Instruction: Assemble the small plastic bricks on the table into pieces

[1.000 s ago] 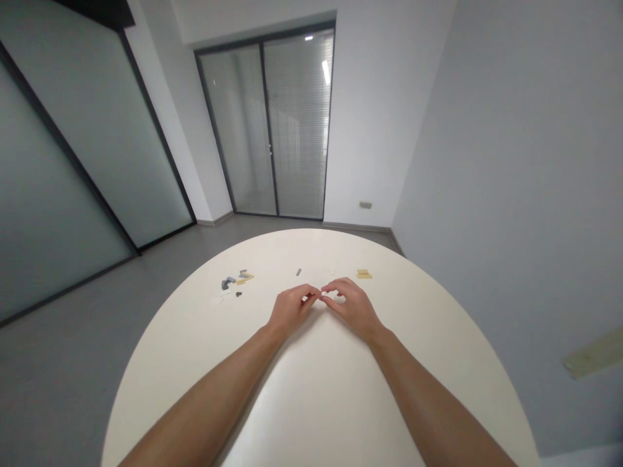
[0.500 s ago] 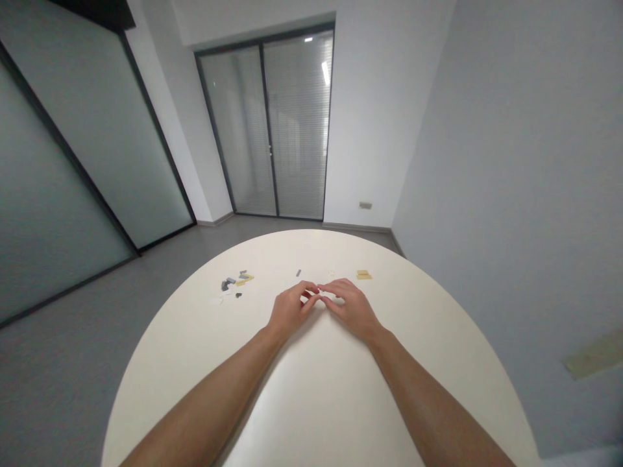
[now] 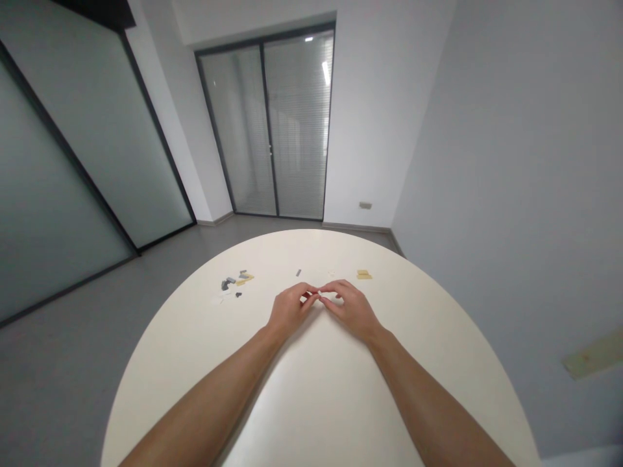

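Observation:
My left hand and my right hand meet fingertip to fingertip over the middle of the round white table. Between the pinched fingertips is a tiny white piece, mostly hidden by the fingers. Just beyond my left hand lies a small grey strip. Tiny pale pieces lie beyond my right hand, and yellow strips rest to their right.
On the table's left side is a loose group of dark grey pieces and yellow pieces. A small black piece and faint white pieces lie nearer. Beyond the table stand walls and a glass door.
The fingertips of both hands have shifted slightly and closed nearer together around the white piece. The pieces on the table have not visibly moved.

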The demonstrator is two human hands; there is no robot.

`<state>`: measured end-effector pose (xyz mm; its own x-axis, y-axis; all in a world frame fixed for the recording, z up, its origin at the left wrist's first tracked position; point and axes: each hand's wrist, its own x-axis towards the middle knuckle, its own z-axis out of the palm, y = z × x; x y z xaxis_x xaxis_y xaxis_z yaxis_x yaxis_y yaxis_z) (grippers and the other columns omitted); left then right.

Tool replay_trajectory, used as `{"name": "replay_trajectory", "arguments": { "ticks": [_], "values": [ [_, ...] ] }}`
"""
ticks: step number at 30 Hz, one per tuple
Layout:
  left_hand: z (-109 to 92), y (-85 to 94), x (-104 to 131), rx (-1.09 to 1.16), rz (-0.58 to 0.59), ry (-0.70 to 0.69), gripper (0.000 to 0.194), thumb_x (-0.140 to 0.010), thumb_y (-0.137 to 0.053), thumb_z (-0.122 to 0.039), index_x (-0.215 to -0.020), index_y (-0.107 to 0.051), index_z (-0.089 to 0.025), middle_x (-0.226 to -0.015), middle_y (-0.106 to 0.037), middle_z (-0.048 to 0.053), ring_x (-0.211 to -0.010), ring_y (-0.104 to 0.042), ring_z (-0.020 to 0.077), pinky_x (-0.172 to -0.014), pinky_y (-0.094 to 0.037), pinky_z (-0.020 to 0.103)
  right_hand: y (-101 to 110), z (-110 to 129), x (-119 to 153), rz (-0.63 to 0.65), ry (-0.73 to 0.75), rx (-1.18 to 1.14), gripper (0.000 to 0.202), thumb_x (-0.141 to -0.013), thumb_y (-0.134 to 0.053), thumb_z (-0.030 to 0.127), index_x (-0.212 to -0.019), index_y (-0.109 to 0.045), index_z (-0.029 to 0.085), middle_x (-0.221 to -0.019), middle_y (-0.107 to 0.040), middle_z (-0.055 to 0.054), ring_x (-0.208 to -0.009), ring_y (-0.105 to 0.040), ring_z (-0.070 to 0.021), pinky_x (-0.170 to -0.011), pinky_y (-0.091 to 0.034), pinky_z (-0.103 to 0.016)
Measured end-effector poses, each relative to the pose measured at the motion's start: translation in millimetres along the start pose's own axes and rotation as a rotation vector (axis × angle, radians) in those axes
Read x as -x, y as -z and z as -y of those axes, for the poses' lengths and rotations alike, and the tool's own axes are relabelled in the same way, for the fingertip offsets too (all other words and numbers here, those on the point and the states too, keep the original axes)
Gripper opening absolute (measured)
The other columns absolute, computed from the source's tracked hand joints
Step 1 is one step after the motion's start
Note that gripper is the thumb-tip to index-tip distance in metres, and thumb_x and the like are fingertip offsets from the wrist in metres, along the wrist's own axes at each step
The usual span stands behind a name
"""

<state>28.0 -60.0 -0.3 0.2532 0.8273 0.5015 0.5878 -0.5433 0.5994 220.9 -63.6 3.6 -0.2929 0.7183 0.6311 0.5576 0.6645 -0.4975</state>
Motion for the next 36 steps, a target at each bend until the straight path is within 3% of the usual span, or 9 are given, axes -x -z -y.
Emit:
{"name": "replay_trajectory", "arguments": {
  "ticks": [10,15,20,28,32,36],
  "values": [
    [1,0.2,0,-0.048,0.034,0.031,0.016,-0.093,-0.059,-0.036,-0.091,-0.071,-0.026,-0.087,-0.075,-0.002,-0.073,-0.068,0.0144,-0.069,-0.049,0.025,-2,-4,2,0.047,-0.039,0.049,0.015,-0.091,-0.061,0.025,-0.103,-0.07,0.027,-0.103,-0.07,-0.003,-0.099,-0.065,-0.0176,-0.088,-0.054,-0.033],
    [2,-2.1,0,-0.129,0.029,0.046,0.013,-0.091,-0.059,-0.03,-0.095,-0.07,-0.024,-0.095,-0.074,0.002,-0.09,-0.066,0.019,-0.082,-0.049,0.03,-1,-11,3,0.056,-0.131,0.137,0.016,-0.089,-0.061,0.023,-0.101,-0.071,0.027,-0.103,-0.071,-0.002,-0.099,-0.066,-0.0179,-0.091,-0.051,-0.034],
    [4,-3.9,1,-0.196,0.031,0.063,0.012,-0.088,-0.059,-0.023,-0.097,-0.068,-0.021,-0.104,-0.07,0.006,-0.103,-0.061,0.0221,-0.091,-0.048,0.035,2,-25,4,0.003,-0.239,0.23,0.016,-0.088,-0.061,0.023,-0.099,-0.071,0.027,-0.098,-0.071,-0.003,-0.091,-0.067,-0.0176,-0.085,-0.051,-0.032],
    [4,-5.7,1,-0.231,0.046,0.045,0.012,-0.088,-0.057,-0.021,-0.092,-0.068,-0.022,-0.102,-0.068,0.006,-0.102,-0.06,0.0221,-0.092,-0.047,0.035,-2,-36,4,-0.006,-0.335,0.334,0.012,-0.087,-0.064,0.03,-0.095,-0.074,0.029,-0.089,-0.074,-0.003,-0.08,-0.069,-0.0195,-0.071,-0.051,-0.031],
    [4,-6.3,1,-0.23,0.05,0.04,0.012,-0.088,-0.056,-0.02,-0.091,-0.067,-0.021,-0.102,-0.068,0.007,-0.102,-0.059,0.0224,-0.092,-0.047,0.036,-4,-36,0,-0.001,-0.321,0.363,0.015,-0.086,-0.062,0.024,-0.091,-0.076,0.027,-0.092,-0.077,-0.003,-0.086,-0.07,-0.0208,-0.075,-0.051,-0.032],
    [3,-6.8,1,-0.231,0.046,0.042,0.011,-0.088,-0.056,-0.02,-0.09,-0.067,-0.022,-0.101,-0.068,0.007,-0.101,-0.059,0.0225,-0.09,-0.047,0.036,-4,-31,-12,0.054,-0.341,0.468,0.017,-0.081,-0.062,0.02,-0.085,-0.077,0.027,-0.088,-0.077,-0.004,-0.08,-0.07,-0.0211,-0.067,-0.049,-0.029]
  ]
}}
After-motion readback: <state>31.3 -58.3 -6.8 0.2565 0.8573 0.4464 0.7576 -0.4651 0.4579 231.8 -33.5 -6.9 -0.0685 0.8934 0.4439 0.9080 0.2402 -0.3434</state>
